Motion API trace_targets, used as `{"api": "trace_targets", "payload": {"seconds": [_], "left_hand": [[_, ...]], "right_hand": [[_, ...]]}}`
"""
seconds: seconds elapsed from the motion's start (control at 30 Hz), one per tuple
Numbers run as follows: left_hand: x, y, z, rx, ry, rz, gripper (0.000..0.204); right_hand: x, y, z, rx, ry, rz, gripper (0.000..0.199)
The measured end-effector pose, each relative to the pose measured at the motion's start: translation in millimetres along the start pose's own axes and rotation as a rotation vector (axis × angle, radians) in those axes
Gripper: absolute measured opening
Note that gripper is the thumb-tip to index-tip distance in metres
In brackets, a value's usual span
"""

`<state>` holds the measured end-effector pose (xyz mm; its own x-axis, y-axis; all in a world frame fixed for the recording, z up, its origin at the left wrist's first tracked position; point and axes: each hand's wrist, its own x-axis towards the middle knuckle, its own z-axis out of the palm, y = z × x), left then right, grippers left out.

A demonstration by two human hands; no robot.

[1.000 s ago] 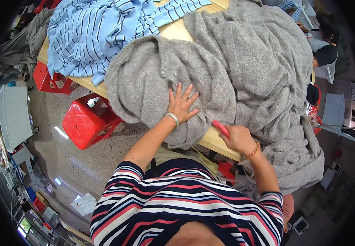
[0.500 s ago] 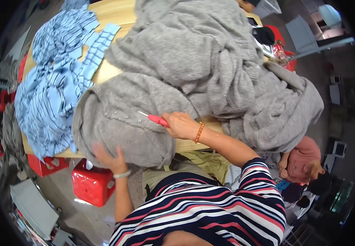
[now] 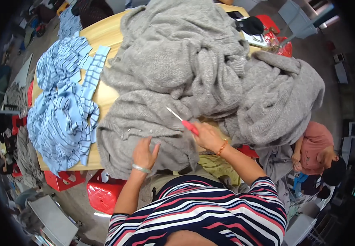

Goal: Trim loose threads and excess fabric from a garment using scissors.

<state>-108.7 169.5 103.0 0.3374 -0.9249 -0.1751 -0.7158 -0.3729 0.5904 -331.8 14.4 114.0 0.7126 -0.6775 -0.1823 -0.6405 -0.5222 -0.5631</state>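
Note:
A grey knit cardigan (image 3: 144, 117) with small buttons lies bunched at the table's near edge. My left hand (image 3: 145, 155) rests on its front just below the buttons, fingers stretched out and holding nothing. In my right hand (image 3: 207, 135) is a red-handled tool (image 3: 190, 127) with a thin metal shaft; its exact kind is too small to make out. The shaft points up and left over the cardigan. Beyond lies a large heap of grey knitwear (image 3: 161, 61), and another grey bundle (image 3: 278, 102) hangs at the right edge.
Blue striped garments (image 3: 62, 123) cover the left of the wooden table (image 3: 105, 96). A black item (image 3: 252, 25) lies at the far right. Red stools (image 3: 105, 192) stand under the near edge. Another person (image 3: 315, 149) in a pink top sits at the right.
My left hand has moved right and slightly up, onto the cardigan's front. My right hand has shifted right and down with the red-handled tool. The whole view has also shifted.

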Motion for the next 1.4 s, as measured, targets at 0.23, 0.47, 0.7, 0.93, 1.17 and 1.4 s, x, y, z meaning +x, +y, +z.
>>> {"api": "trace_targets", "payload": {"seconds": [0.23, 0.47, 0.7, 0.93, 1.17, 1.4], "left_hand": [[126, 158, 49, -0.03, 0.25, 0.749, 0.085], [220, 154, 110, -0.142, 0.207, 0.612, 0.028], [200, -13, -57, -1.013, 0.722, 0.13, 0.019], [140, -102, -17, -0.564, 0.843, -0.326, 0.053], [151, 8, -28, 0.472, 0.428, 0.324, 0.072], [184, -32, -49, -1.159, 0.132, 0.005, 0.028]], "right_hand": [[-97, 58, -23, -0.075, 0.068, 0.411, 0.026], [-154, 59, -23, -0.002, 0.039, 0.486, 0.027], [-147, 76, -28, 0.07, 0.06, 0.446, 0.027], [-92, 58, -38, 0.144, 0.05, 0.332, 0.022], [-63, 32, -38, 0.025, 0.018, 0.265, 0.026], [-54, 20, -30, 0.002, 0.002, 0.273, 0.03]]}}
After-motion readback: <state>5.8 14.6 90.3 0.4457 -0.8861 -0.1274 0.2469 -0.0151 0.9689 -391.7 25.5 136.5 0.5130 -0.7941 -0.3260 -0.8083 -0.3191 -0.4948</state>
